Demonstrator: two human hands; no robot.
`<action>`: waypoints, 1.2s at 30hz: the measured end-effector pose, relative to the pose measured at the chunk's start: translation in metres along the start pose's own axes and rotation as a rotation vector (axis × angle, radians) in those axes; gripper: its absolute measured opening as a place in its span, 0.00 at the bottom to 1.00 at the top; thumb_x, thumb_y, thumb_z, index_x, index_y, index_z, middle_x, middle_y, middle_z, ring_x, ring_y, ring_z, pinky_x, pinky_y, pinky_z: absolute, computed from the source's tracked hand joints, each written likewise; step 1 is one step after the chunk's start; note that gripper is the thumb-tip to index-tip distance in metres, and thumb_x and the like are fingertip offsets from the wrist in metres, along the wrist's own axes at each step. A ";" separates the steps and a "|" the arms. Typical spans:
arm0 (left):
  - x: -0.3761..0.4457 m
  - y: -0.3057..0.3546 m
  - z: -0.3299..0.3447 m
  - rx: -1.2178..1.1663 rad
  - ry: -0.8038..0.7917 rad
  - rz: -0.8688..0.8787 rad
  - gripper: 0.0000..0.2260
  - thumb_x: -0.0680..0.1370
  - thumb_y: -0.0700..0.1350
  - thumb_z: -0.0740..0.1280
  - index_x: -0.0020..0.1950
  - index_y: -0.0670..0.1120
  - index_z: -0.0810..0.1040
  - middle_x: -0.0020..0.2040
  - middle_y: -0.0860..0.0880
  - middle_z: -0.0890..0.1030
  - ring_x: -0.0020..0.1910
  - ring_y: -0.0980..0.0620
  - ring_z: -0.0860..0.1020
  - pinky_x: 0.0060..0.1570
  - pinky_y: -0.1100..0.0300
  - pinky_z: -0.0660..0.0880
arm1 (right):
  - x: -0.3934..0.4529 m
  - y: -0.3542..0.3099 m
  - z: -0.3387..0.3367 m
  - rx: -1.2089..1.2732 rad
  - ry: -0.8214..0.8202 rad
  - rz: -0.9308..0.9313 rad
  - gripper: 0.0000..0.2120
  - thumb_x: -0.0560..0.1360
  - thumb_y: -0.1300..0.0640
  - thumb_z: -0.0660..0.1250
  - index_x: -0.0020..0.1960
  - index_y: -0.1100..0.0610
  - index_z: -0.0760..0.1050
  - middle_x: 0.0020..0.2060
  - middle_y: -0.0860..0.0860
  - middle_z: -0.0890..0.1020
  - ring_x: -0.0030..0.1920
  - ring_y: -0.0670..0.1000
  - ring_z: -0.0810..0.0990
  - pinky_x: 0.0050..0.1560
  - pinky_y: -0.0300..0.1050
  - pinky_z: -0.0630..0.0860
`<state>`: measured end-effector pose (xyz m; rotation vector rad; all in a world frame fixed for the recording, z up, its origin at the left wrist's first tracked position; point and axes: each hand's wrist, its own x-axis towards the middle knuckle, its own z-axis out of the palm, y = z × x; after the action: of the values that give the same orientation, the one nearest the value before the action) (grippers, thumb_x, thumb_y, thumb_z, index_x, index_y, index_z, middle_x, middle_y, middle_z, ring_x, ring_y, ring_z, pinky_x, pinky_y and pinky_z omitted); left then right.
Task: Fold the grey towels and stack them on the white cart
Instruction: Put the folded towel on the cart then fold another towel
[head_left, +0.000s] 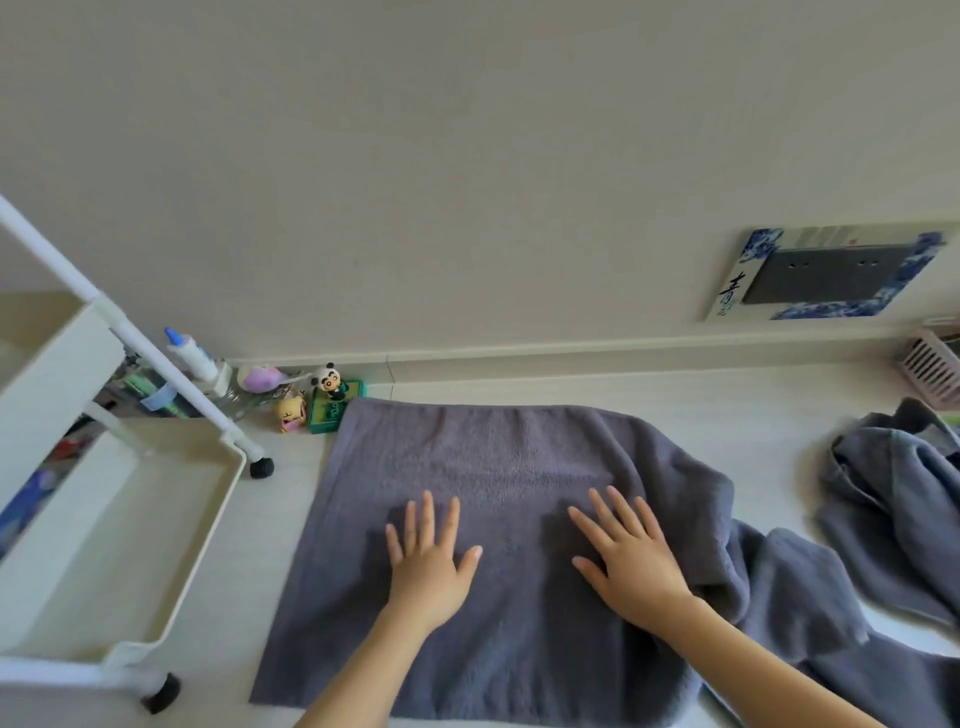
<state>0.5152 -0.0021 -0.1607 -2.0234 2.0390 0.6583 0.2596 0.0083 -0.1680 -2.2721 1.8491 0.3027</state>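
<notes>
A grey towel (483, 457) lies spread flat on the pale surface in the middle of the view, its right part bunched and trailing off to the lower right. My left hand (428, 561) rests palm down on it with fingers spread. My right hand (631, 558) presses flat beside it, fingers apart too. A second grey towel (898, 514) lies crumpled at the right edge. The white cart (156, 530) stands at the left, its tray showing nothing inside.
Small toy figures (327, 395) and a white bottle (195, 356) crowd the back left corner by the wall. A blue-patterned framed panel (826, 273) leans on the wall at right. A pink slatted basket (935, 366) sits far right. Black cart wheels (261, 467) touch the surface.
</notes>
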 end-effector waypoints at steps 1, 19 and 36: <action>-0.005 0.006 0.005 -0.001 0.009 0.040 0.31 0.80 0.63 0.47 0.76 0.54 0.35 0.73 0.46 0.28 0.74 0.44 0.32 0.70 0.42 0.32 | -0.004 -0.004 0.006 0.021 -0.008 -0.028 0.33 0.78 0.37 0.37 0.65 0.48 0.75 0.65 0.52 0.75 0.68 0.55 0.68 0.72 0.53 0.47; -0.053 0.091 0.059 0.045 -0.033 0.341 0.29 0.81 0.61 0.46 0.77 0.53 0.37 0.76 0.48 0.33 0.74 0.52 0.32 0.72 0.45 0.32 | -0.120 0.070 0.019 0.347 0.510 0.516 0.27 0.76 0.43 0.51 0.70 0.52 0.67 0.72 0.56 0.66 0.70 0.58 0.63 0.69 0.54 0.55; -0.058 0.270 0.065 -0.408 0.029 0.215 0.28 0.78 0.63 0.45 0.77 0.57 0.43 0.78 0.52 0.43 0.77 0.53 0.44 0.74 0.43 0.45 | -0.155 0.180 0.002 1.143 0.322 0.588 0.12 0.76 0.50 0.66 0.55 0.55 0.72 0.46 0.48 0.78 0.53 0.51 0.77 0.47 0.37 0.66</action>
<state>0.2410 0.0694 -0.1459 -2.0322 2.3123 1.1782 0.0525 0.1186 -0.1307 -1.0239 1.9844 -0.8722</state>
